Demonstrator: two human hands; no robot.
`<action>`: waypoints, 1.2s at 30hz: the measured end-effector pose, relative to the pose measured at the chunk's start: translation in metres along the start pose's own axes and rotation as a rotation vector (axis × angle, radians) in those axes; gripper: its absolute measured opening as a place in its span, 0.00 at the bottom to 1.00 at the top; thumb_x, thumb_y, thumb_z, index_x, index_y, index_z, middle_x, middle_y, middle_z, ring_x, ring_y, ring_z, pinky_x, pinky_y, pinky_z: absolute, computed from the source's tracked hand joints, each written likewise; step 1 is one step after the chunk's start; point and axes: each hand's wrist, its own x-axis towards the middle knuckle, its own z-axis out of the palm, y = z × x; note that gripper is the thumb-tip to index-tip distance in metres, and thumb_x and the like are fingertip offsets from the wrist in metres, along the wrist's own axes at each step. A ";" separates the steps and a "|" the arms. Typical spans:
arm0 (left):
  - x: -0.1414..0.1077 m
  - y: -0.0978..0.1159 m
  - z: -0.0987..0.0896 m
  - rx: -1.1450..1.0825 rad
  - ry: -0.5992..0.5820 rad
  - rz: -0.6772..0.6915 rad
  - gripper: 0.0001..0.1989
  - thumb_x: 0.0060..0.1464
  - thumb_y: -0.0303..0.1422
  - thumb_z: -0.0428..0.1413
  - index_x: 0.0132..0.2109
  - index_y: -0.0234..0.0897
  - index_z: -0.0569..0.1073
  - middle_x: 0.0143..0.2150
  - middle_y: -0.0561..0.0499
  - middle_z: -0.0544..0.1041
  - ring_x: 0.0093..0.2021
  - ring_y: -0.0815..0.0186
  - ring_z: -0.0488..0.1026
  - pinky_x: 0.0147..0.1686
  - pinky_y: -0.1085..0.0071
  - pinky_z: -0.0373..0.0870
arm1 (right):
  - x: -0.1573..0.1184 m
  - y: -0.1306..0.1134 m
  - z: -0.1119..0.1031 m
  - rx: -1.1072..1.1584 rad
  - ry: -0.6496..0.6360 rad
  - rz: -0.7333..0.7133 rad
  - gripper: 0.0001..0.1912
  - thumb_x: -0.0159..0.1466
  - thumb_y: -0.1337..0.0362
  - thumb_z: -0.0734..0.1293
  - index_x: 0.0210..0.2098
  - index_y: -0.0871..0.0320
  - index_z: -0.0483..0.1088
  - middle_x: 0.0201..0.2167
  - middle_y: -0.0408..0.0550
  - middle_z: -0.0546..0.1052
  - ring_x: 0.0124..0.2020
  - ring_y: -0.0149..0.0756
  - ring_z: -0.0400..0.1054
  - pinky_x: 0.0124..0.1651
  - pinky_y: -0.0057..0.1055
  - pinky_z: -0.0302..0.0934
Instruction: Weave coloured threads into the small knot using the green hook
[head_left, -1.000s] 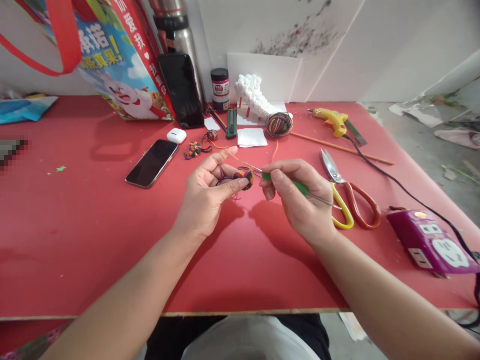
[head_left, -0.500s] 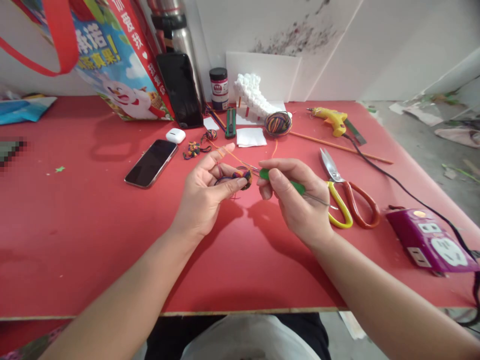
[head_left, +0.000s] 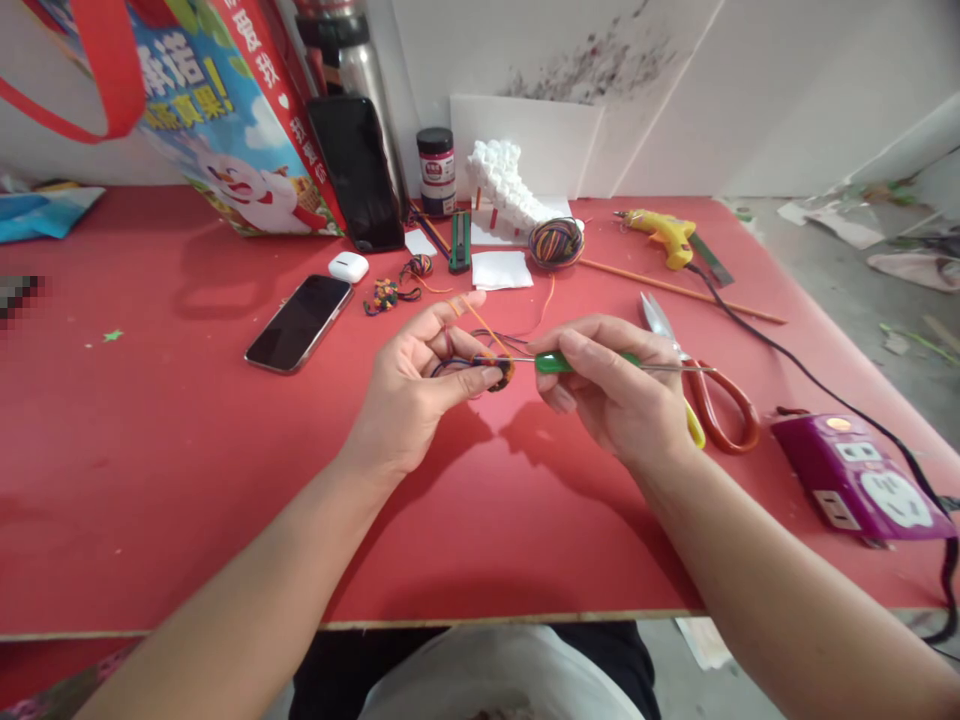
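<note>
My left hand [head_left: 420, 385] pinches a small multicoloured crochet piece [head_left: 501, 374] between thumb and fingers. Orange yarn [head_left: 487, 328] runs from the raised left index finger down to the piece, and darker strands loop beside it. My right hand [head_left: 619, 385] is closed round the green handle of a crochet hook [head_left: 553, 362]. The hook's thin metal shaft points left and meets the top of the crochet piece; its exact tip is hard to make out. From the hook's other end a metal rod sticks out to the right, over the scissors.
Scissors [head_left: 721, 405] and a purple power socket [head_left: 855, 478] lie at right, a yellow glue gun [head_left: 664, 235] behind them. A yarn ball [head_left: 556, 244], white paper [head_left: 501, 270] and a small crocheted piece [head_left: 386, 295] lie beyond my hands. A phone [head_left: 300, 323] rests at left.
My right hand has moved right and the hook has turned from slanting to nearly level. The orange yarn now slopes steeply from the left index finger to the crochet piece.
</note>
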 end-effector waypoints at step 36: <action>-0.005 -0.004 0.000 0.043 -0.036 0.124 0.23 0.55 0.27 0.69 0.58 0.41 0.83 0.37 0.52 0.86 0.37 0.67 0.80 0.42 0.71 0.78 | 0.003 -0.008 -0.002 0.041 0.067 -0.030 0.06 0.60 0.63 0.78 0.29 0.58 0.84 0.18 0.45 0.79 0.14 0.27 0.63 0.17 0.27 0.56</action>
